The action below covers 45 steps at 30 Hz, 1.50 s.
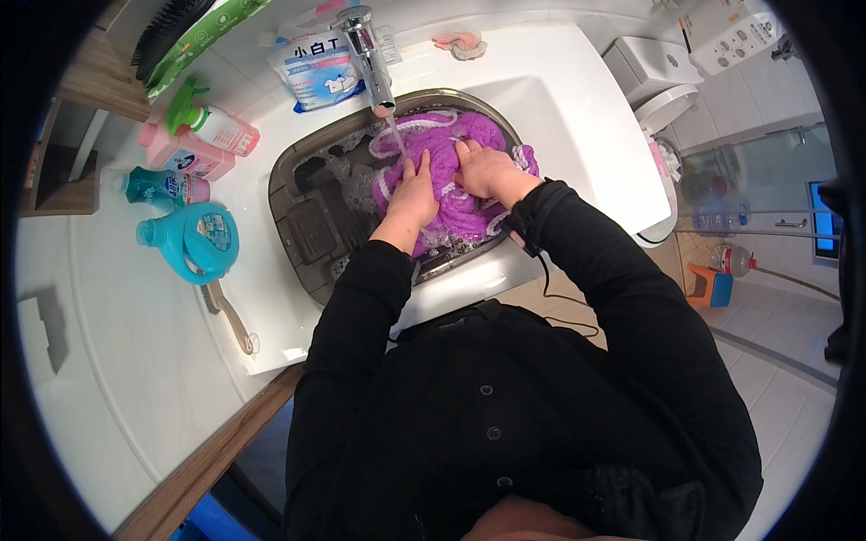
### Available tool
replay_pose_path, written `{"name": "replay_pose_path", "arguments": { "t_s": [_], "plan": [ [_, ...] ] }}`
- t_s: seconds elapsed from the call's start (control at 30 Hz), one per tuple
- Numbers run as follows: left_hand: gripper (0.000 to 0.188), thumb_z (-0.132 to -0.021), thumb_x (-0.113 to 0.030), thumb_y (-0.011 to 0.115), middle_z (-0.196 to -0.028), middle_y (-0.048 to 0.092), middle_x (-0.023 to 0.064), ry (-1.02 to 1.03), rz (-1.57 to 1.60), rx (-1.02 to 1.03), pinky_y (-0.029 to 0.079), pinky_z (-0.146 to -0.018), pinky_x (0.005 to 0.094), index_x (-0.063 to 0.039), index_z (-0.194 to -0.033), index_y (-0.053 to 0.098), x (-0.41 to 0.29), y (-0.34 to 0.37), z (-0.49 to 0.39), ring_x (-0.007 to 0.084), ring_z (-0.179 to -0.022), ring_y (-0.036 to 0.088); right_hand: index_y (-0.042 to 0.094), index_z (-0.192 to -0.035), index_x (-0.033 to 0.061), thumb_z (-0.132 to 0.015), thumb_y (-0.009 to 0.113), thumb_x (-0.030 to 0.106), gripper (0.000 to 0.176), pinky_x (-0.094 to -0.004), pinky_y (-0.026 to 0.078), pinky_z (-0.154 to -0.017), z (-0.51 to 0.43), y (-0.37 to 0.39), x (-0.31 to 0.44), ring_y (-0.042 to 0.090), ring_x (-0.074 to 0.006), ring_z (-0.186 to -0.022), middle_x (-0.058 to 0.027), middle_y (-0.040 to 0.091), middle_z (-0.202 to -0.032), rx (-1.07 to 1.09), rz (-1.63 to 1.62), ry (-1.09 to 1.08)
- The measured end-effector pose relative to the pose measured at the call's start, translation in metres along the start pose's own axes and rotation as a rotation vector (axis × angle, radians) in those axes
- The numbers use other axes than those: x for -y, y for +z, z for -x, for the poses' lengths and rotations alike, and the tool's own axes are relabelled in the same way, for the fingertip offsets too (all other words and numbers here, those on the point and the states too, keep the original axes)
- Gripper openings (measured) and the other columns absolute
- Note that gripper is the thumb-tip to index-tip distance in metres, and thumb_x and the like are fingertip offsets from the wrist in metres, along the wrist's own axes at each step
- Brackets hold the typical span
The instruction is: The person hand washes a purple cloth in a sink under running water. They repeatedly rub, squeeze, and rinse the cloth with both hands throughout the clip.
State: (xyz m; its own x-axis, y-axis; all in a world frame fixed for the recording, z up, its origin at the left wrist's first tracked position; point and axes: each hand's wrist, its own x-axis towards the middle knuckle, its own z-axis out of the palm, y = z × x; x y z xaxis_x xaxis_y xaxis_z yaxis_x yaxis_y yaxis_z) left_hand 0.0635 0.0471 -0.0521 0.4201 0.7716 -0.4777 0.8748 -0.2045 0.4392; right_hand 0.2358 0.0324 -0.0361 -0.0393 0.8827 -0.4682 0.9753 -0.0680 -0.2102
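Both my hands are on a wet purple cloth with white trim [440,145], bunched in a grey plastic washbasin [318,233] that stands in the white sink [561,135]. My left hand [413,196] presses on its near left part, two fingers spread across the folds. On the right, my right hand [484,172] has its fingers bent into a fold of the cloth. From the chrome faucet [369,64] a stream of water runs onto the cloth, just beyond my left fingertips. Foamy water surrounds the cloth, and some cloth hangs over the basin's right rim.
Left of the basin stand a turquoise detergent jug [203,243], a teal bottle [166,188], a pink bottle [193,154] and a spray bottle [226,130]. A scrub brush [233,318] lies nearby. Behind are a detergent pouch [318,78] and a scrunchie [462,45]. A toilet [659,74] is at right.
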Motion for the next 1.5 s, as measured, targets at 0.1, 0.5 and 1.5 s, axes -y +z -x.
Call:
{"name": "replay_pose_path", "arguments": {
  "t_s": [0.1,0.5,1.5],
  "plan": [
    [0.104,-0.085,-0.010,0.073,-0.167,0.017,0.0232,0.007,-0.006,-0.006,0.043,-0.114,0.0465,-0.021,-0.164,0.007,0.001,0.001,0.000,0.0507,-0.139,0.042,0.037,-0.149,0.0033,-0.097,0.059,0.042,0.069,-0.0459,0.046,-0.106,-0.002,0.000,-0.001,0.056,-0.0391,-0.128,-0.0220,0.050,-0.145,0.009,-0.005,-0.002],
    [0.108,-0.082,-0.012,0.077,-0.163,0.017,0.0311,0.004,-0.094,-0.010,0.045,-0.112,0.0432,-0.013,-0.163,0.005,0.001,0.001,-0.001,0.0425,-0.141,0.043,0.059,-0.135,-0.0010,-0.087,0.066,0.061,0.079,-0.0461,0.047,-0.105,-0.018,-0.047,-0.015,0.060,-0.0399,-0.122,-0.0243,0.057,-0.140,-0.034,0.231,-0.292],
    [0.111,-0.067,-0.020,0.092,-0.155,0.034,0.0262,0.349,0.344,-0.325,0.041,-0.115,0.0455,-0.011,-0.158,0.029,0.035,-0.029,0.063,0.0414,-0.141,0.041,0.063,-0.120,0.0175,-0.075,0.076,0.022,0.047,-0.0545,0.045,-0.092,0.023,-0.010,0.021,0.058,-0.0314,-0.112,-0.0066,0.066,-0.112,-0.489,-0.150,-0.322]
  ]
}}
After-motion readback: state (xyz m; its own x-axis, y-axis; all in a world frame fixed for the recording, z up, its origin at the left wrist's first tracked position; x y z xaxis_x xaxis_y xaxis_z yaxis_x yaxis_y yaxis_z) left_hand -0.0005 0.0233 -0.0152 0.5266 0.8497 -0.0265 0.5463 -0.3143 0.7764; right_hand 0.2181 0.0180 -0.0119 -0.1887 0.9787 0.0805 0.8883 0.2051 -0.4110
